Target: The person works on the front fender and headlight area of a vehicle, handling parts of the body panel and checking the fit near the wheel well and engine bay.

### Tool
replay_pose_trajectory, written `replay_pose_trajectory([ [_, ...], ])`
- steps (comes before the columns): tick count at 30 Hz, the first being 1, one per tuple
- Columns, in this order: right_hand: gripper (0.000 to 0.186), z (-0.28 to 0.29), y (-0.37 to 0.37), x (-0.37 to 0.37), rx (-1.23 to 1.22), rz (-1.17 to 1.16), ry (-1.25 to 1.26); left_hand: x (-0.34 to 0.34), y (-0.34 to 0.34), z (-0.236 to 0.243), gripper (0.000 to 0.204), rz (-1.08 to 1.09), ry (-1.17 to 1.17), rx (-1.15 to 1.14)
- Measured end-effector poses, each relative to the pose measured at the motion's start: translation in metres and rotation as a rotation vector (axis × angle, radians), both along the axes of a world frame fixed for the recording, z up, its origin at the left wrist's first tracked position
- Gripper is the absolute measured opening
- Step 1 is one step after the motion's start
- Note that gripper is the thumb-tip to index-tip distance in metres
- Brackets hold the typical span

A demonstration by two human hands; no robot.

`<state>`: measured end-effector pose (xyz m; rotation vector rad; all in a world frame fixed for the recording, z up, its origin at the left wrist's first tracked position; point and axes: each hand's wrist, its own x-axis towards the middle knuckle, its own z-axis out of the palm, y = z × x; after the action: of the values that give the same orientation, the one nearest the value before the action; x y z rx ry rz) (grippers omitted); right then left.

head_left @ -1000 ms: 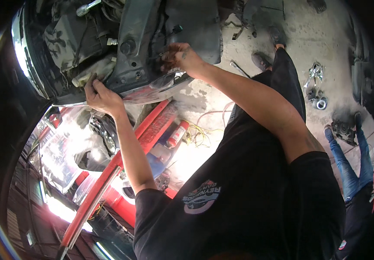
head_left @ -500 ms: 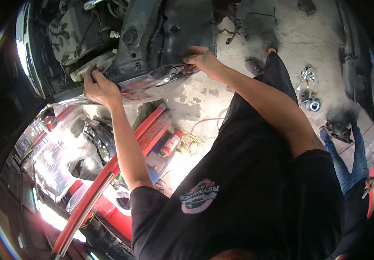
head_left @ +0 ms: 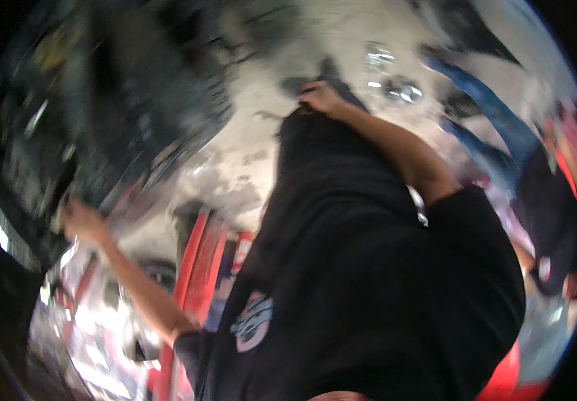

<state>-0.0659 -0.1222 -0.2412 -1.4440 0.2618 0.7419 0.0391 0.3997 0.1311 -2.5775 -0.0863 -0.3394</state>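
Observation:
The dark front end of a car point(head_left: 121, 87), its engine bay open, fills the upper left, badly blurred. My left hand point(head_left: 82, 222) is at its near edge, bent fingers smeared by motion, so what they grip is unclear. My right hand point(head_left: 322, 97) is away from the car, low against the dark cloth of my trousers, its fingertips blurred and partly hidden. My black shirt point(head_left: 362, 281) covers the lower middle.
A red metal beam point(head_left: 191, 274) and a small red cylinder point(head_left: 242, 250) are below the car. Shiny metal parts point(head_left: 405, 93) lie on the concrete floor point(head_left: 242, 160). At right, a co-worker in blue jeans point(head_left: 486, 107) is close beside me.
My right hand has left the car's edge for my trousers. The view has swung, bringing more of the co-worker in and shifting my left hand leftward along with the car.

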Motion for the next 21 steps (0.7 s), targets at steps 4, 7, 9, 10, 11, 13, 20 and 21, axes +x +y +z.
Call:
replay_pose_trajectory([
  [4,0.021,-0.038,-0.037,-0.035,-0.278,-0.111,-0.011,0.01,-0.006,-0.002,0.036,-0.132,-0.04,-0.239],
  [7,0.018,-0.043,-0.048,-0.048,-0.252,-0.127,0.018,0.012,-0.015,0.001,0.039,-0.026,-0.023,-0.37],
  [9,0.018,-0.04,-0.055,-0.054,-0.38,-0.088,-0.07,0.013,-0.02,0.003,0.041,0.053,-0.007,-0.407],
  [10,0.019,-0.037,-0.059,-0.059,-0.421,-0.096,-0.155,0.015,-0.022,0.004,0.042,0.067,0.018,-0.419],
  [11,0.021,-0.034,-0.064,-0.064,-0.473,-0.08,-0.156,0.015,-0.022,0.004,0.044,0.074,0.033,-0.416],
  [13,0.022,-0.028,-0.077,-0.075,-0.519,-0.056,-0.213,0.016,-0.021,0.004,0.047,0.138,0.06,-0.423],
  [20,0.03,-0.01,-0.111,-0.108,-0.661,0.05,-0.117,0.02,-0.009,0.0,0.048,0.177,0.007,-0.437],
  [21,0.03,-0.006,-0.116,-0.116,-0.697,0.05,-0.132,0.02,-0.009,-0.001,0.049,0.208,-0.014,-0.39],
])
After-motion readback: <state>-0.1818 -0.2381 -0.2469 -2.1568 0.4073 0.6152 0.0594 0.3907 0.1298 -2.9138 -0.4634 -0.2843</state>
